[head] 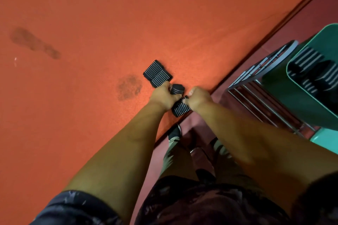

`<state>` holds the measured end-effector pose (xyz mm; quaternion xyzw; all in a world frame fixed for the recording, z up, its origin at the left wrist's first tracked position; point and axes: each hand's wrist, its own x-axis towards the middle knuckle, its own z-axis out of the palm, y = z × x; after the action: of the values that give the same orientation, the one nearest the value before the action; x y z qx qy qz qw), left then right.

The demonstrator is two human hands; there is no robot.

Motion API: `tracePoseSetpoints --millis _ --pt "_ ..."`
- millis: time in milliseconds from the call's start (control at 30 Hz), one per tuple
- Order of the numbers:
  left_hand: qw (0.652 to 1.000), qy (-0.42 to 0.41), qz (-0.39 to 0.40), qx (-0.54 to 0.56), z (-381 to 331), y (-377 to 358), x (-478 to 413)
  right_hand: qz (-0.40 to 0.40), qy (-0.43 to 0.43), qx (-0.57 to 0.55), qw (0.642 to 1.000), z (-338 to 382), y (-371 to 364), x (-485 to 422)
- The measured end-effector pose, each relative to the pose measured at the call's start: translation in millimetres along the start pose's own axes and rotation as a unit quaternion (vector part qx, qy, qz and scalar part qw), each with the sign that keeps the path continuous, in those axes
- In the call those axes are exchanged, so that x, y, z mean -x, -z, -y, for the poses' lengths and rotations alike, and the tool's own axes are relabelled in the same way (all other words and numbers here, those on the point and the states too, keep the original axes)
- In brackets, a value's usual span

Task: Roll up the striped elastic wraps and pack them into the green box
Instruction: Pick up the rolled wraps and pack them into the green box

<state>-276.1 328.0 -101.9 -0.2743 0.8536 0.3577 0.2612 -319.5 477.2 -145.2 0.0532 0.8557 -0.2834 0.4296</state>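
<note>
A black elastic wrap with white stripes [180, 109] lies at the near edge of the orange table [91, 14]. My left hand [163, 96] and my right hand [198, 97] both grip it, with a small rolled end [177, 88] sticking up between them. A second striped wrap [157, 73] lies flat on the table just beyond my left hand, untouched. The green box [274, 86] stands to the right on a stool, with several rolled striped wraps [311, 71] inside it.
A metal wire stool [256, 86] holds the green box beside the table. Dark stains [129, 87] mark the tabletop. Below the table edge I see my legs and a shoe [174, 132] on the dark red floor.
</note>
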Motion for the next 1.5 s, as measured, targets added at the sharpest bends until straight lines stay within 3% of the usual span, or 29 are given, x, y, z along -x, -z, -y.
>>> tracePoseSetpoints --millis 167,433,700,800,1133,1367,1500 --pt "1.0 0.0 0.004 -0.004 7.0 -3.6 -8.4 0.035 -0.026 -0.121 0.992 -2.2 -8.8 4.3" --pt "0.998 0.007 -0.021 0.054 9.1 10.1 -4.6 0.05 -0.044 -0.216 0.974 -5.9 6.7 7.5" --pt "0.997 -0.048 0.0 0.057 -31.7 42.5 0.3 0.076 0.032 -0.205 0.975 4.8 68.2 32.7" --pt "0.997 -0.068 0.0 0.047 -60.6 48.6 1.8 0.076 0.02 -0.209 0.975 6.3 103.9 47.4" --pt "0.983 -0.179 0.044 0.019 -190.2 30.8 8.6 -0.097 0.018 -0.23 0.968 -44.9 222.5 95.2" --pt "0.964 -0.246 0.097 -0.032 -285.6 -29.4 26.2 -0.214 -0.04 -0.258 0.941 -126.3 288.0 136.8" --pt "0.954 -0.267 0.126 -0.055 -325.9 -76.0 38.7 -0.288 -0.083 -0.202 0.932 -182.7 309.6 161.0"
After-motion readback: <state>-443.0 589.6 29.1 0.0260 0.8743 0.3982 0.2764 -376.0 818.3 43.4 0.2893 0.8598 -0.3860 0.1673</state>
